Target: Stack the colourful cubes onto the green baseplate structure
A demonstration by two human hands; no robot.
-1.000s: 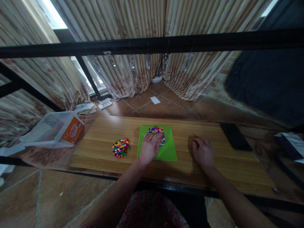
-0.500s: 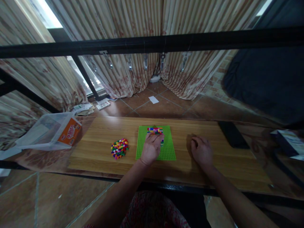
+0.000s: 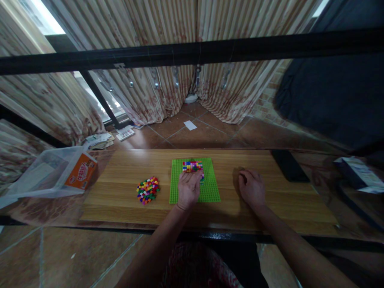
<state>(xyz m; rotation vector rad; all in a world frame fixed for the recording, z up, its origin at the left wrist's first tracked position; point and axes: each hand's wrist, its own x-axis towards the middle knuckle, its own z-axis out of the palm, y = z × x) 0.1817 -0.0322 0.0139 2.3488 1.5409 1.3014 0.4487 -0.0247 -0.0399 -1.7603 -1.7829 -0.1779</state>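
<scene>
We see the left hand (image 3: 188,189) lying palm-down on the green baseplate (image 3: 210,188), fingers loosely curled, their tips at the patch of coloured bricks (image 3: 192,165) pressed onto its far edge. Whether it pinches a brick we cannot tell; the fingertips hide that. The right hand (image 3: 251,189) rests loosely curled on the wooden board (image 3: 270,200), holding nothing we can make out. A pile of loose bricks (image 3: 147,189) lies left of the baseplate.

The left hand (image 3: 188,189) lies palm-down on the green baseplate (image 3: 210,191), fingertips at the block of coloured bricks (image 3: 192,165) fixed there. The right hand (image 3: 251,188) rests on the wooden bench (image 3: 126,168). Loose bricks (image 3: 147,189) are heaped left of the baseplate.
</scene>
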